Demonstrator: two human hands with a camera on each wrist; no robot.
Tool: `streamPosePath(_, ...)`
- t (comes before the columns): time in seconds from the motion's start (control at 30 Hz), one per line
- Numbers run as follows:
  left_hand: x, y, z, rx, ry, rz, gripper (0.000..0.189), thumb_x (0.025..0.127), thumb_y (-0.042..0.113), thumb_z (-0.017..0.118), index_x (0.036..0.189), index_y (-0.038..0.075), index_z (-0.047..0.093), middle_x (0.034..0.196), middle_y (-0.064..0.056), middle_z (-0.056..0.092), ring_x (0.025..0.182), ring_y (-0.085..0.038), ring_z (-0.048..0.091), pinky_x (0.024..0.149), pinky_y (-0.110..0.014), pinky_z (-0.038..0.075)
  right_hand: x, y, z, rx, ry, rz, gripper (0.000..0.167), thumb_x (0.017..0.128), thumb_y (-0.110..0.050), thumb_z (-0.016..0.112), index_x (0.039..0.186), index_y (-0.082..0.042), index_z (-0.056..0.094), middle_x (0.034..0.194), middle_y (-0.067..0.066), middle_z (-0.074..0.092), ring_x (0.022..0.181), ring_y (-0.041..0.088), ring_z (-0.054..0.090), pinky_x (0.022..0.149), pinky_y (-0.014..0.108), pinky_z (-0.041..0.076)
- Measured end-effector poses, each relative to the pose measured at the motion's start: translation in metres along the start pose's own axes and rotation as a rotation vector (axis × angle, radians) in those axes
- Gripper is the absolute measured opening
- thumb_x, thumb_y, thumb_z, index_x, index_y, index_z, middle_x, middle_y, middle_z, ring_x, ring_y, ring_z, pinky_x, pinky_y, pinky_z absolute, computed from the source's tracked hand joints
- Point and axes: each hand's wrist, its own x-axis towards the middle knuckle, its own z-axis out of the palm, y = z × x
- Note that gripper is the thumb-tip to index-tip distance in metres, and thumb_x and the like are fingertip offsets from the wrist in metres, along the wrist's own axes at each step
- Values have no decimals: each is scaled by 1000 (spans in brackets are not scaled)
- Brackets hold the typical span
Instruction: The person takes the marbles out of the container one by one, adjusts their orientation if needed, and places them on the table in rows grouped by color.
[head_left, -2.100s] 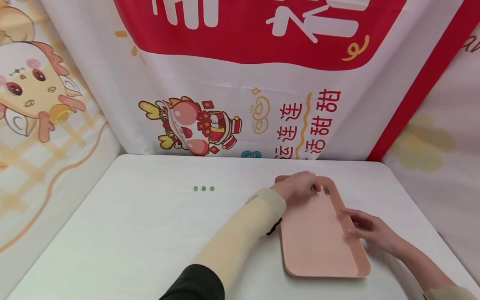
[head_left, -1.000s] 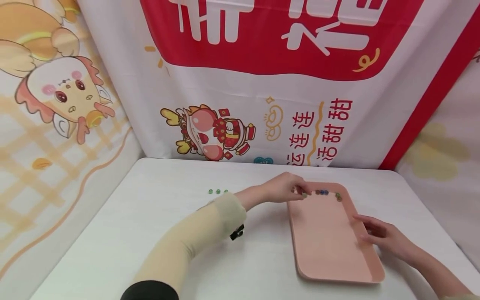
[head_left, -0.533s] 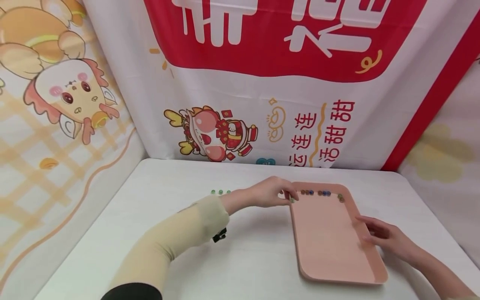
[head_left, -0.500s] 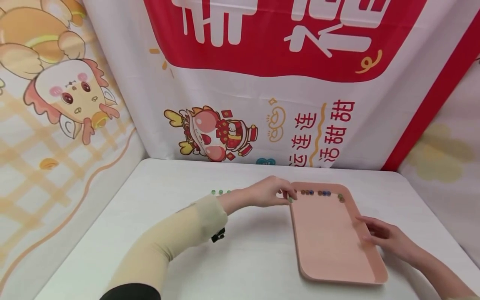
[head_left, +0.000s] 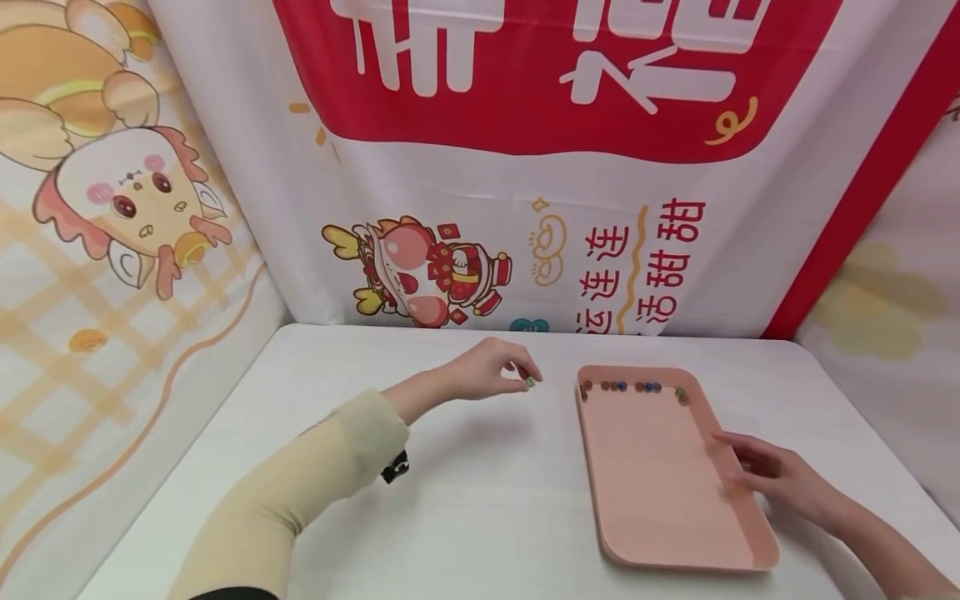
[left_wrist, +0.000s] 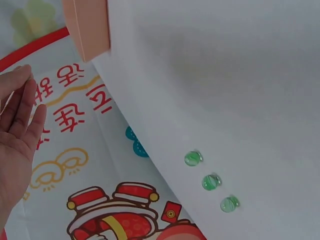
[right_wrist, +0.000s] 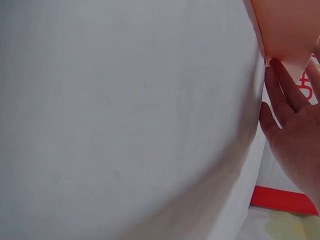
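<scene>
My left hand (head_left: 491,368) hovers over the table left of the pink tray (head_left: 667,483). It pinches a small green marble (head_left: 531,382) between thumb and fingertips. Three clear green marbles (left_wrist: 211,181) lie in a line on the table in the left wrist view; in the head view the left hand and forearm hide them. My right hand (head_left: 783,479) rests against the tray's right side, fingertips on its rim. In the right wrist view its fingers (right_wrist: 287,95) lie fairly straight along the tray's outer wall. Brown, blue and green marbles (head_left: 615,386) sit along the tray's far end.
A white table (head_left: 450,517) bears everything. A printed cloth (head_left: 480,192) hangs behind its far edge, with a patterned panel (head_left: 135,275) at the left and another at the right. A black item (head_left: 395,467) shows at the left wrist.
My left hand has moved left out of the tray, still holding the green marble, which uncovers the marbles in the tray's far left corner. The right hand stays at the rim. The view has shifted.
</scene>
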Motion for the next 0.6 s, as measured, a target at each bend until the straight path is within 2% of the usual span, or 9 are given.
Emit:
streamPosePath(0.1, -7, -6, -8, -18, -1, -26, 19, 90, 7, 69, 107, 13, 73, 98, 9, 67, 92, -5, 61, 90, -33, 50, -1, 0, 0, 6, -7, -4, 49, 89, 3, 65, 135, 6, 50, 125, -20, 58, 108, -6, 55, 83, 12, 45)
streamPosePath(0.3, -19, -20, -19, -33, 8, -106, 19, 90, 6, 70, 106, 13, 74, 99, 7, 66, 93, -7, 61, 88, -25, 50, -1, 1, -1, -7, -4, 48, 49, 90, 0, 66, 136, 4, 50, 125, -23, 56, 107, -8, 54, 82, 12, 45)
streamPosePath(0.6, -32, -57, -25, 0, 37, -238, 17, 89, 9, 71, 105, 13, 74, 97, 6, 69, 93, -10, 62, 93, -37, 49, -1, 1, -2, -22, -1, 100, 50, 90, -3, 67, 137, 4, 49, 124, -27, 53, 106, -10, 53, 81, 12, 46)
